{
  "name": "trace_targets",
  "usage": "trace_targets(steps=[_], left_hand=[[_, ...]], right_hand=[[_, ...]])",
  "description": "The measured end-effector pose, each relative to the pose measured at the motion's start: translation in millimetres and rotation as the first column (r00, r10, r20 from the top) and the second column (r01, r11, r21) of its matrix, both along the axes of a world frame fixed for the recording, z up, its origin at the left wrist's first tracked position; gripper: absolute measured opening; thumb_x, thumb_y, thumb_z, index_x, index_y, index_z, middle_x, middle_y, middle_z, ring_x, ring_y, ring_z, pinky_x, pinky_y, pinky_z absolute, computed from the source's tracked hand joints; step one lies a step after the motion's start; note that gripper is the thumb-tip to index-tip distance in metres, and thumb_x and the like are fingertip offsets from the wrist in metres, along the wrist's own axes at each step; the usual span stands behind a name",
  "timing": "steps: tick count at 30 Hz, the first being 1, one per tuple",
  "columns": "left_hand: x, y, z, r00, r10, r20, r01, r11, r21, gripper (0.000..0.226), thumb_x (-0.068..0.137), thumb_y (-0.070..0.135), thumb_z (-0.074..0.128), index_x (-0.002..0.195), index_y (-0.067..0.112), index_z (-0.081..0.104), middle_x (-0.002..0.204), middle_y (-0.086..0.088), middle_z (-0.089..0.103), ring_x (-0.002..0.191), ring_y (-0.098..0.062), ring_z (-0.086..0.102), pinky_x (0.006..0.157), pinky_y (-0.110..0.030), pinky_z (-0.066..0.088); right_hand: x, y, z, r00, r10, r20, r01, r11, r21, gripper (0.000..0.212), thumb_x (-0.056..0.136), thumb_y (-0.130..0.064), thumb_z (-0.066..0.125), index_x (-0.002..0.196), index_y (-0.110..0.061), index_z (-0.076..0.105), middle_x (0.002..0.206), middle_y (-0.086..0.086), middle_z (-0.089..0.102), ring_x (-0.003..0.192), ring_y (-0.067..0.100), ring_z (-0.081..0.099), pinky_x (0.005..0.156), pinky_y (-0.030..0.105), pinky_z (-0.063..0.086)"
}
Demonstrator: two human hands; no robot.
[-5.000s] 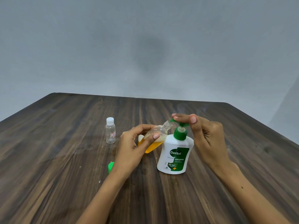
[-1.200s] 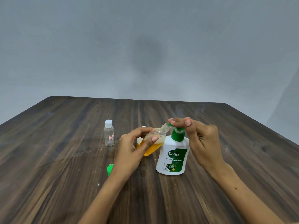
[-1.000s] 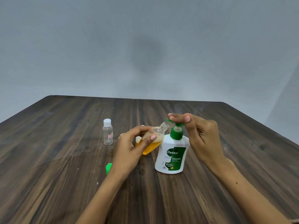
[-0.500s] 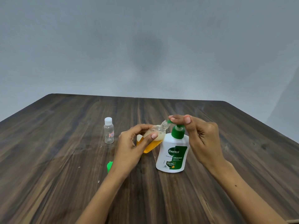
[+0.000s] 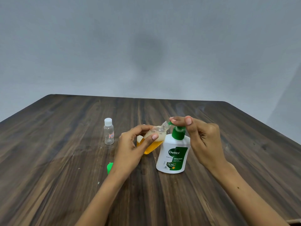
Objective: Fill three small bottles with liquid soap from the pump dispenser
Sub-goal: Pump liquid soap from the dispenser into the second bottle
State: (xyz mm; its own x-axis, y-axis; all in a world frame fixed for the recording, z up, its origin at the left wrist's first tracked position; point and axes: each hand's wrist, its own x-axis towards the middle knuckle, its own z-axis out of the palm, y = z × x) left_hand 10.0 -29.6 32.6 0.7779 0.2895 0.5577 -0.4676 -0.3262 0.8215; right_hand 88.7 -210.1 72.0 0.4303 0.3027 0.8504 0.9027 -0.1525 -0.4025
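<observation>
Since half a second ago, my right hand (image 5: 201,141) has risen a little with the green pump head (image 5: 176,128), showing more of the stem. My index finger and thumb still curl over the pump head of the white Dettol dispenser (image 5: 173,154), which stands upright on the dark wooden desk (image 5: 65,160).

My left hand (image 5: 132,147) grips a small clear bottle (image 5: 153,141), tilted so its open neck meets the pump spout. Orange soap fills about the lower half of it, with foam above.

Another small clear bottle with a white cap (image 5: 108,131) stands upright, well apart to the left. A green cap (image 5: 109,167) lies on the desk just beside my left wrist. A further pale cap (image 5: 139,138) peeks from behind my left hand.
</observation>
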Motion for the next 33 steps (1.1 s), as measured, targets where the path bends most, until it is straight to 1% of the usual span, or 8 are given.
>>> trace_targets(steps=[3, 5, 9, 14, 18, 21, 27, 33], left_hand=[[0, 0, 0, 1.0, 0.002, -0.005, -0.002, 1.0, 0.002, 0.024, 0.081, 0.042, 0.068, 0.102, 0.031, 0.072, 0.1, 0.014, 0.074, 0.101, -0.006, 0.066, 0.087, -0.023, 0.052], [1, 0, 0, 1.0, 0.003, -0.003, -0.003, 1.0, 0.001, 0.023, 0.081, 0.042, 0.069, 0.101, 0.031, 0.071, 0.099, 0.014, 0.074, 0.1, -0.005, 0.066, 0.086, -0.021, 0.052], [1, 0, 0, 1.0, -0.005, 0.007, 0.005, 1.0, 0.0, 0.026, 0.08, 0.048, 0.065, 0.101, 0.035, 0.071, 0.1, 0.015, 0.074, 0.101, -0.007, 0.067, 0.086, -0.023, 0.052], [0, 0, 1, 1.0, 0.007, 0.004, -0.007, 1.0, 0.008, 0.019, 0.082, 0.036, 0.067, 0.1, 0.034, 0.071, 0.099, 0.017, 0.074, 0.1, -0.003, 0.066, 0.085, -0.019, 0.051], [0, -1, 2, 1.0, 0.002, 0.009, -0.002, 1.0, 0.022, 0.018, 0.082, 0.037, 0.067, 0.099, 0.035, 0.07, 0.098, 0.018, 0.073, 0.099, -0.003, 0.066, 0.083, -0.015, 0.049], [0, -2, 3, 1.0, -0.005, 0.011, 0.004, 1.0, 0.016, 0.018, 0.082, 0.035, 0.067, 0.099, 0.034, 0.071, 0.098, 0.016, 0.074, 0.098, -0.003, 0.066, 0.083, -0.016, 0.05], [-2, -1, 2, 1.0, 0.014, 0.008, -0.014, 1.0, 0.025, 0.019, 0.082, 0.036, 0.067, 0.1, 0.034, 0.071, 0.098, 0.017, 0.074, 0.099, -0.003, 0.066, 0.083, -0.016, 0.051], [-1, 0, 3, 1.0, 0.012, 0.019, -0.012, 1.0, 0.017, 0.019, 0.086, 0.032, 0.069, 0.104, 0.028, 0.072, 0.099, 0.016, 0.074, 0.1, -0.005, 0.067, 0.084, -0.019, 0.052]], right_hand=[[2, 2, 7, 0.999, -0.024, 0.025, 0.024, 1.0, -0.016, 0.059, 0.1, -0.053, 0.032, 0.097, -0.013, 0.076, 0.1, -0.003, 0.075, 0.092, 0.011, 0.071, 0.08, 0.048, 0.056], [2, 2, 4, 1.0, -0.02, 0.013, 0.02, 1.0, -0.011, 0.056, 0.1, -0.054, 0.033, 0.098, -0.017, 0.075, 0.099, -0.005, 0.075, 0.091, 0.011, 0.071, 0.078, 0.048, 0.057], [2, 0, -1, 1.0, 0.002, -0.026, -0.003, 1.0, -0.01, 0.048, 0.1, -0.055, 0.035, 0.1, -0.025, 0.072, 0.097, -0.006, 0.075, 0.09, 0.014, 0.072, 0.076, 0.05, 0.056], [1, 3, 9, 1.0, -0.014, 0.014, 0.014, 1.0, -0.01, 0.058, 0.1, -0.054, 0.033, 0.098, -0.015, 0.075, 0.101, -0.004, 0.075, 0.092, 0.011, 0.071, 0.08, 0.05, 0.056], [-1, 1, -3, 1.0, -0.013, -0.012, 0.013, 1.0, -0.006, 0.049, 0.1, -0.054, 0.035, 0.102, -0.022, 0.073, 0.101, -0.005, 0.074, 0.094, 0.011, 0.071, 0.075, 0.047, 0.057], [-2, -1, -4, 1.0, -0.03, -0.001, 0.03, 0.999, -0.021, 0.052, 0.1, -0.053, 0.035, 0.103, -0.02, 0.074, 0.103, -0.006, 0.074, 0.094, 0.01, 0.07, 0.073, 0.045, 0.058], [-2, 0, 8, 0.998, -0.048, 0.035, 0.05, 0.998, -0.038, 0.056, 0.101, -0.053, 0.031, 0.1, -0.018, 0.075, 0.105, -0.008, 0.073, 0.099, 0.006, 0.069, 0.087, 0.045, 0.054], [0, 1, 3, 1.0, -0.024, 0.02, 0.025, 1.0, -0.018, 0.054, 0.1, -0.053, 0.034, 0.1, -0.018, 0.075, 0.101, -0.006, 0.074, 0.095, 0.009, 0.07, 0.082, 0.048, 0.056]])
